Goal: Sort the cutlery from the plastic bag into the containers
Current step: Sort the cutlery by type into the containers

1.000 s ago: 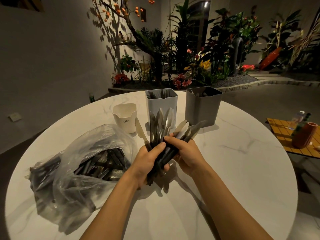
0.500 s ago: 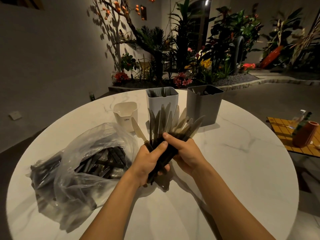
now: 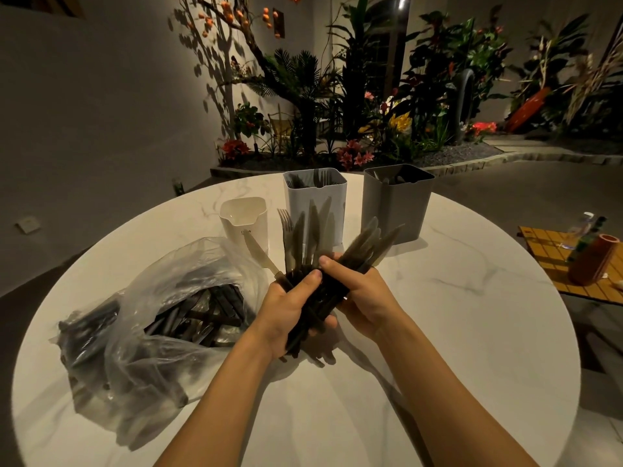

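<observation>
Over the middle of the round white table (image 3: 455, 332), both hands hold one bundle of dark-handled cutlery (image 3: 310, 237), blades and a fork fanned upward. My left hand (image 3: 286, 311) grips the handles from the left. My right hand (image 3: 364, 291) grips a blurred group of knives leaning right. A clear plastic bag (image 3: 161, 318) with more cutlery lies at the left. Behind the bundle stand three containers: a small cream one (image 3: 244, 220), a tall white one (image 3: 317, 193) and a grey one (image 3: 397, 203), the last two holding cutlery.
A low orange slatted side table (image 3: 553, 257) with a terracotta pot (image 3: 593, 261) and a bottle stands off the table's right edge. Plants and flowers fill the background beyond the table's far edge.
The bundle has fanned wider: my right hand has pulled a group of knives toward the right, away from the pieces standing upright in my left hand.
</observation>
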Demonstrator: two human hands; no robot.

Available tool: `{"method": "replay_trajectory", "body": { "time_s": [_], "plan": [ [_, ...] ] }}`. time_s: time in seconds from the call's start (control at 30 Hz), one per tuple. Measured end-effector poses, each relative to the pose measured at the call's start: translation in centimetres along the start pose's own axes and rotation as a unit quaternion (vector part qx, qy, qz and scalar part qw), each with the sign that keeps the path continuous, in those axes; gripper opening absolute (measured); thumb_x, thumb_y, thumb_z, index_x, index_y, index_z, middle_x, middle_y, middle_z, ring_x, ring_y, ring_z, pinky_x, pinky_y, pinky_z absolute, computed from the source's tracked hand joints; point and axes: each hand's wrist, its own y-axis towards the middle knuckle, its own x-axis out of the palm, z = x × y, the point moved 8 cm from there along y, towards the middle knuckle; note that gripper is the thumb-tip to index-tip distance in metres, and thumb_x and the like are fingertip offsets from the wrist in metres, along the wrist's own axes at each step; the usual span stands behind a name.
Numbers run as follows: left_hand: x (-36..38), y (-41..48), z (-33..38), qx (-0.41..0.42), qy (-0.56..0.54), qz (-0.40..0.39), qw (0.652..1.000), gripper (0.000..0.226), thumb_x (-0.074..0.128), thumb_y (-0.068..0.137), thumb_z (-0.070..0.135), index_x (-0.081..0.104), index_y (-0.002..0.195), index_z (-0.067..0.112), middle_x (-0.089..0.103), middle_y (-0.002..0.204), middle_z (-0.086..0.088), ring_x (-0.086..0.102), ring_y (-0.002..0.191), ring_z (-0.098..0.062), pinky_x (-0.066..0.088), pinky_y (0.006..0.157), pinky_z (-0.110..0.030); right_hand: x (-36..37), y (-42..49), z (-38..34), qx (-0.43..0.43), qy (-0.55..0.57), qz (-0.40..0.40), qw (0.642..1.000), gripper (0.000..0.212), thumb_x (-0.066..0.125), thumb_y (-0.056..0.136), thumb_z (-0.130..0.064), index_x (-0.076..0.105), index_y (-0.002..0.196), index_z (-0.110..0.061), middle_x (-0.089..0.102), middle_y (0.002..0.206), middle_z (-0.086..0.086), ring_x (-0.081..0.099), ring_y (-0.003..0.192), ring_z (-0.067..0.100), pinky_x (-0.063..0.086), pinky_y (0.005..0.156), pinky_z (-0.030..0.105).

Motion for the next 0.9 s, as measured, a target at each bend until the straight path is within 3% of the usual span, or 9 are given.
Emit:
{"method": "replay_trajectory", "body": {
  "time_s": [0.23, 0.37, 0.57, 0.7, 0.9],
  "plan": [
    [0.56, -0.18, -0.05, -0.001, 0.009, -0.024, 1.000, 0.034, 0.053, 0.103, 0.037, 0.064, 0.121, 0.010, 0.075, 0.095, -0.014, 0.070, 0.065, -0.025, 0.050, 0.048, -0.028, -0.15, -0.14, 0.16, 0.006, -0.006, 0.013, 1.000, 0.021, 0.075, 0.089, -0.019, 0.071, 0.100, -0.001, 0.073, 0.092, 0.014, 0.074, 0.098, 0.028, 0.060, 0.087, 0.036],
    [0.80, -0.01, -0.38, -0.032, -0.059, -0.028, 0.997, 0.043, 0.050, 0.103, 0.042, 0.065, 0.119, 0.005, 0.070, 0.095, -0.020, 0.068, 0.066, -0.029, 0.051, 0.047, -0.029, -0.38, -0.08, 0.24, 0.003, 0.013, 0.044, 0.999, 0.024, 0.072, 0.092, -0.018, 0.067, 0.108, -0.002, 0.073, 0.096, 0.014, 0.075, 0.093, 0.025, 0.061, 0.080, 0.034],
    [0.22, 0.21, -0.50, -0.026, -0.038, 0.010, 0.999, 0.036, 0.056, 0.102, 0.038, 0.064, 0.122, 0.009, 0.072, 0.106, -0.025, 0.071, 0.070, -0.029, 0.053, 0.048, -0.029, -0.24, 0.08, 0.27, -0.004, 0.002, 0.039, 0.999, 0.017, 0.070, 0.093, -0.019, 0.068, 0.102, -0.005, 0.070, 0.097, 0.016, 0.072, 0.102, 0.031, 0.058, 0.093, 0.042],
    [0.29, 0.00, -0.34, -0.013, -0.010, 0.004, 1.000, 0.037, 0.055, 0.102, 0.041, 0.064, 0.120, 0.010, 0.073, 0.103, -0.025, 0.072, 0.069, -0.029, 0.050, 0.045, -0.028, 0.11, 0.12, 0.45, 0.008, 0.006, 0.006, 1.000, 0.022, 0.075, 0.089, -0.021, 0.072, 0.103, -0.005, 0.074, 0.095, 0.013, 0.073, 0.102, 0.029, 0.059, 0.090, 0.040],
    [0.84, -0.34, 0.00, -0.014, -0.009, 0.005, 1.000, 0.029, 0.052, 0.104, 0.039, 0.065, 0.118, 0.016, 0.079, 0.094, -0.006, 0.075, 0.075, -0.028, 0.055, 0.053, -0.032, -0.11, 0.05, -0.12, 0.002, -0.016, 0.017, 1.000, 0.026, 0.074, 0.090, -0.026, 0.074, 0.106, -0.006, 0.074, 0.097, 0.010, 0.073, 0.102, 0.025, 0.059, 0.090, 0.036]
  ]
}}
